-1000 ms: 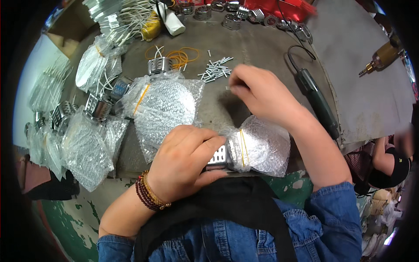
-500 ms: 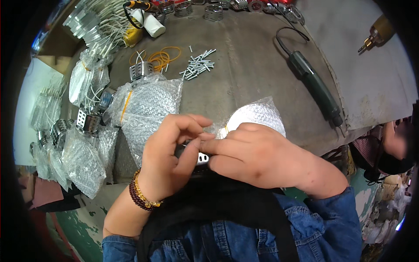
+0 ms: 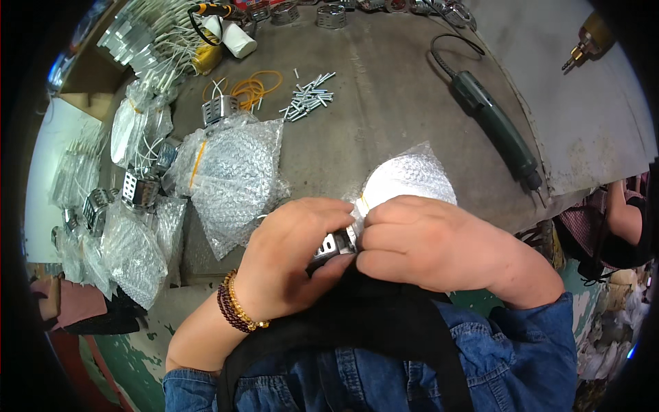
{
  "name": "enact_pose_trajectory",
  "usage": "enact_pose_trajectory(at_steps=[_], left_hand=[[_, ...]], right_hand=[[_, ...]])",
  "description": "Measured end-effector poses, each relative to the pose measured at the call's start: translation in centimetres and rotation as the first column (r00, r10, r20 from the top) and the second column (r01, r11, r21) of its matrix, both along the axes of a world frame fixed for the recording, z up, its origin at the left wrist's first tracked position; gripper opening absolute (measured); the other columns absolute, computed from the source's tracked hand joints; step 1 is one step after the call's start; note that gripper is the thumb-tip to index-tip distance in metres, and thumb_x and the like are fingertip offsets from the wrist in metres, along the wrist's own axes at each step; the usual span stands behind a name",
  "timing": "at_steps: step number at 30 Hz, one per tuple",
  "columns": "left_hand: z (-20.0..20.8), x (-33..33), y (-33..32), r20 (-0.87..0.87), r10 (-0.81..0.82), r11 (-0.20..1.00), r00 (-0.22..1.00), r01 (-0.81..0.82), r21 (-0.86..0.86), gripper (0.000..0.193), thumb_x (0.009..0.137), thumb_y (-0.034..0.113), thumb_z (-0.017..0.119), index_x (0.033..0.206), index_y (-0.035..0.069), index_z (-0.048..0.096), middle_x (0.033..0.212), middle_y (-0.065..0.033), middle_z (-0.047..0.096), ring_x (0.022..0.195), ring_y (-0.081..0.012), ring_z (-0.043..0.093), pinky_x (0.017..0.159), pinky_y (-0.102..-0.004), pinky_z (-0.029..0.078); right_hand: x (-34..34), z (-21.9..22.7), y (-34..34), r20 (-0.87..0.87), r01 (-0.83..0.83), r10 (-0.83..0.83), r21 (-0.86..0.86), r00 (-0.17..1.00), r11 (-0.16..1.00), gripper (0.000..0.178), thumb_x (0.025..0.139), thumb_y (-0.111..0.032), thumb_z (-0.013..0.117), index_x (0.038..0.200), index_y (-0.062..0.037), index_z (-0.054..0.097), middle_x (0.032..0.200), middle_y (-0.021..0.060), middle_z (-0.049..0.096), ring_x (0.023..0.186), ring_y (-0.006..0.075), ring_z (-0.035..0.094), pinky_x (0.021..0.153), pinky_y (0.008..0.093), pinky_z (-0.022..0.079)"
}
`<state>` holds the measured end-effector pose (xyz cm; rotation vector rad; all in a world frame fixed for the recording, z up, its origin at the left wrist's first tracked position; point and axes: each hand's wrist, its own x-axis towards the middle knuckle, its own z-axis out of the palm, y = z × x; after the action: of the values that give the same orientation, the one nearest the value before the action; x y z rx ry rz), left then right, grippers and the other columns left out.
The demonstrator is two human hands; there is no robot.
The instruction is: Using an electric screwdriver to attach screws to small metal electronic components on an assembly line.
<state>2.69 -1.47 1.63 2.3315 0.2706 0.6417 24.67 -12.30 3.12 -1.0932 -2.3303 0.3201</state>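
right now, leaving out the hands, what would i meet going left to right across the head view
Lower-left bubble-wrapped package → large orange-banded package → pile of silver screws → shiny wrapped piece → dark green power screwdriver → brass-coloured tool.

It is a workshop for light assembly: on the scuffed grey bench point(image 3: 350, 147), a heap of loose screws point(image 3: 309, 101) lies near twelve o'clock and a corded electric screwdriver point(image 3: 498, 129) at two, with a brass-coloured tool point(image 3: 590, 42) holding a bit farther out that way. Perforated metal pieces point(image 3: 141, 190) and bubble-wrapped packets point(image 3: 134, 250) cluster around nine, while bundled white wires point(image 3: 168, 48) crowd between ten and eleven. Worn green floor point(image 3: 130, 356) shows toward eight, and another person's arm point(image 3: 625, 213) at three.
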Motion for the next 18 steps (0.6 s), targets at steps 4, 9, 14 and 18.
enact_pose_trajectory(at_steps=[4,9,14,18], left_hand=[[0.1,0.3,-0.2,-0.033,-0.031,0.994,0.999,0.034,0.103,0.041,0.075,0.002,0.075,0.115,0.004,0.065,0.118,-0.0155,0.067,0.107,-0.0360,0.064,0.093,-0.0434,0.052],[0.4,0.7,0.2,-0.058,-0.077,0.984,0.995,0.085,0.157,0.038,0.075,-0.002,0.069,0.112,0.005,0.067,0.118,-0.0149,0.065,0.104,-0.0360,0.064,0.091,-0.0434,0.053],[-0.3,0.7,0.7,-0.060,-0.046,0.975,0.997,0.058,0.216,0.035,0.074,-0.004,0.068,0.108,0.005,0.069,0.123,-0.0188,0.065,0.107,-0.0376,0.064,0.092,-0.0439,0.053],[0.5,0.8,-0.2,-0.091,0.058,0.973,0.994,-0.036,0.227,0.041,0.072,-0.001,0.070,0.113,0.004,0.067,0.126,-0.0204,0.063,0.108,-0.0389,0.063,0.093,-0.0444,0.052]], right_hand=[[-0.5,0.3,-0.9,0.109,0.024,-0.025,0.009,0.994,1.000,0.007,0.079,-0.015,0.064,0.079,-0.0100,0.059,0.082,0.0032,0.052,0.084,0.0196,0.059,0.074,0.0339,0.051],[0.5,0.6,-1.0,0.245,-0.019,0.007,0.043,0.969,0.999,0.008,0.078,-0.017,0.064,0.077,-0.0116,0.058,0.079,0.0005,0.053,0.083,0.0176,0.058,0.074,0.0319,0.049],[1.9,0.1,0.7,0.360,0.137,-0.194,0.178,0.912,0.974,0.007,0.078,-0.019,0.064,0.081,-0.0135,0.062,0.072,-0.0016,0.056,0.080,0.0184,0.062,0.075,0.0327,0.049],[1.4,-0.3,1.1,0.190,0.234,-0.270,0.191,0.944,0.953,0.008,0.079,-0.015,0.065,0.085,-0.0103,0.063,0.083,0.0025,0.063,0.084,0.0219,0.064,0.074,0.0340,0.050]])
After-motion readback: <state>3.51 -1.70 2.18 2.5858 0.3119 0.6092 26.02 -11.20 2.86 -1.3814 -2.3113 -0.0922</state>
